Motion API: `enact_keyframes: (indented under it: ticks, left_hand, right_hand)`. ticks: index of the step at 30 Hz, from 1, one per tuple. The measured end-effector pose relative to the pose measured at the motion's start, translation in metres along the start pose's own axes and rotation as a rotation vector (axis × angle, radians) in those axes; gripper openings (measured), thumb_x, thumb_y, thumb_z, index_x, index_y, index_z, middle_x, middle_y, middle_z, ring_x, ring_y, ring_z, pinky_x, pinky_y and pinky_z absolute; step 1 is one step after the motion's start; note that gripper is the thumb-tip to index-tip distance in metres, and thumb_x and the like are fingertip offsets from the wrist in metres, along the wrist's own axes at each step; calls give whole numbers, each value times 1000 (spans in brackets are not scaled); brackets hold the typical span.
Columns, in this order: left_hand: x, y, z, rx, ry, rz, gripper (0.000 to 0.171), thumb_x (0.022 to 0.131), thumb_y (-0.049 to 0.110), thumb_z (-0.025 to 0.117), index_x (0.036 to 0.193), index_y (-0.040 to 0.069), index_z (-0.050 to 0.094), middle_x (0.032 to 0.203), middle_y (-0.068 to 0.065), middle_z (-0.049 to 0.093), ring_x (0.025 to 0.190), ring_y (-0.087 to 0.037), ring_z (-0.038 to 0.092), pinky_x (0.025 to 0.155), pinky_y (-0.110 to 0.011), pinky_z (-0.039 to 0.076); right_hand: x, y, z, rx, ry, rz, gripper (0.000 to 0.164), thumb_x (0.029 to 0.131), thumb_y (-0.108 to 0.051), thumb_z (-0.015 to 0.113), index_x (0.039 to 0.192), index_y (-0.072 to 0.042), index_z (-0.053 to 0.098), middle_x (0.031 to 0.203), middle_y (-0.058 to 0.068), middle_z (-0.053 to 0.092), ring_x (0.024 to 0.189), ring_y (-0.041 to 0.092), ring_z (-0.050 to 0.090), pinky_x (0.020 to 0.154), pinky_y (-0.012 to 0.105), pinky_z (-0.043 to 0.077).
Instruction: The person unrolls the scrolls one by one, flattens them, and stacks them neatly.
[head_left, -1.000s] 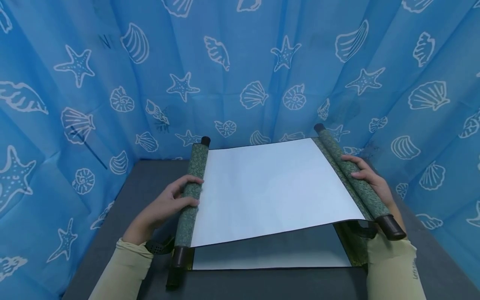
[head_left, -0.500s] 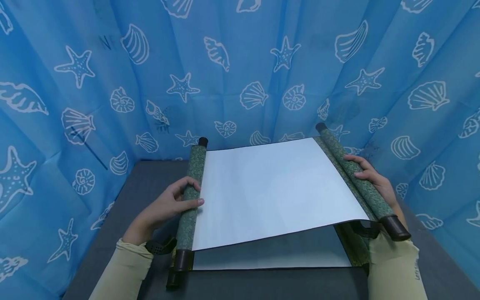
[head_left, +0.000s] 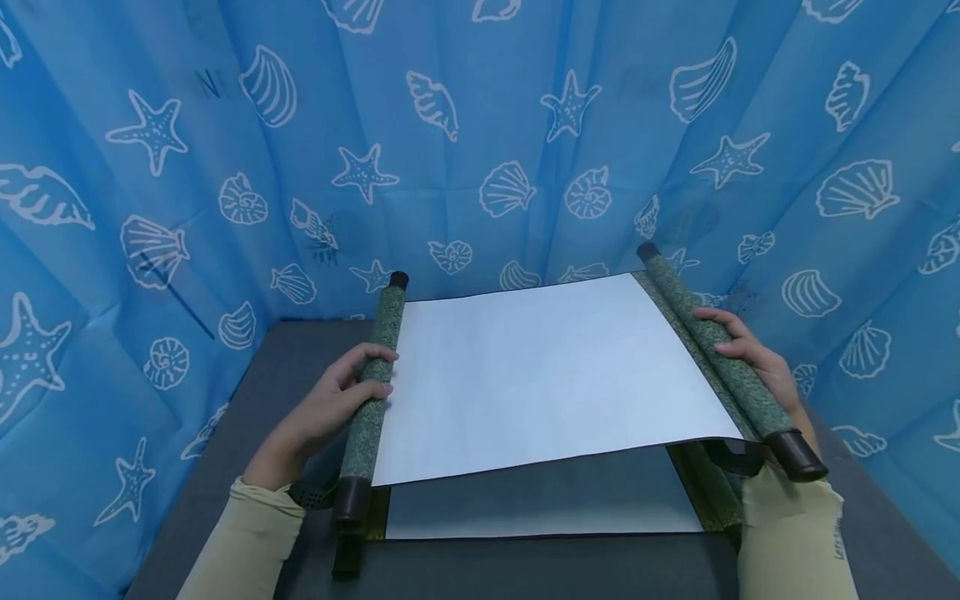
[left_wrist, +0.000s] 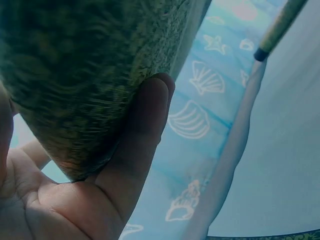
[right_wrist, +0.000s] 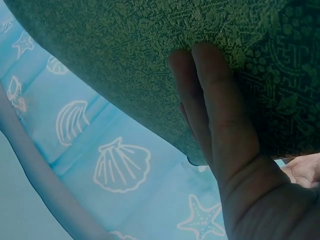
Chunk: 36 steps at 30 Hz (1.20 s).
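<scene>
A white hanging scroll is stretched in the air between both hands, its right side tilted upward in the head view. My left hand grips the green patterned left roller, thumb and fingers wrapped about it; in the left wrist view the roller's green cloth fills the upper left. On the other side, my right hand holds the green right roller, fingers on its near face. The right wrist view has the fingers lying against the green cloth. Dark brown knobs cap the rollers.
Beneath the raised scroll, another white sheet with green-bordered ends lies on the dark grey table. A dark knob shows at its lower left. Behind hangs a blue curtain with white shell and starfish prints.
Both hands have moved slightly apart, the left roller shifting left and the right one to the right. The left roller's near end has risen a little over the last half second.
</scene>
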<state>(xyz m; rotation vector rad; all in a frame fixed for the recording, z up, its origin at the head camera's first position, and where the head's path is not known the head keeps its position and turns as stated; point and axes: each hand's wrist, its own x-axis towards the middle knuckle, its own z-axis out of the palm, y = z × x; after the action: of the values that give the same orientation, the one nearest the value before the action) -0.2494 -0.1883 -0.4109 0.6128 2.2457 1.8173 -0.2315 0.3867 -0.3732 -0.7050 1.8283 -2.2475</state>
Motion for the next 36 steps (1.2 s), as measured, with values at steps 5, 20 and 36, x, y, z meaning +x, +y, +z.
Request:
enact_keyframes:
  ticks: [5, 20, 36]
  left_hand:
    - [0, 1, -1, -43, -18, -9, 44, 108, 8, 55, 150, 3, 42, 145, -24, 34, 94, -27, 60, 77, -37, 58]
    - [-3, 2, -5, -41, 8, -26, 37, 110, 10, 45, 147, 5, 41, 99, -9, 56, 72, -17, 55, 64, -34, 51]
    - [-2, 2, -1, 81, 77, -28, 51, 99, 8, 70, 143, 9, 45, 96, -13, 36, 61, -19, 27, 62, -33, 36]
  right_hand:
    - [-3, 0, -3, 144, -37, 4, 57, 114, -2, 12, 168, -18, 23, 154, 2, 40, 120, 17, 67, 94, 29, 60]
    - [-9, -4, -11, -278, 112, -35, 53, 116, -8, 24, 167, -19, 28, 165, -9, 19, 142, -1, 32, 102, 16, 34]
    - [-14, -4, -22, -357, 63, -56, 55, 116, -6, 23, 169, -18, 28, 166, -12, 27, 150, -5, 29, 113, 13, 26]
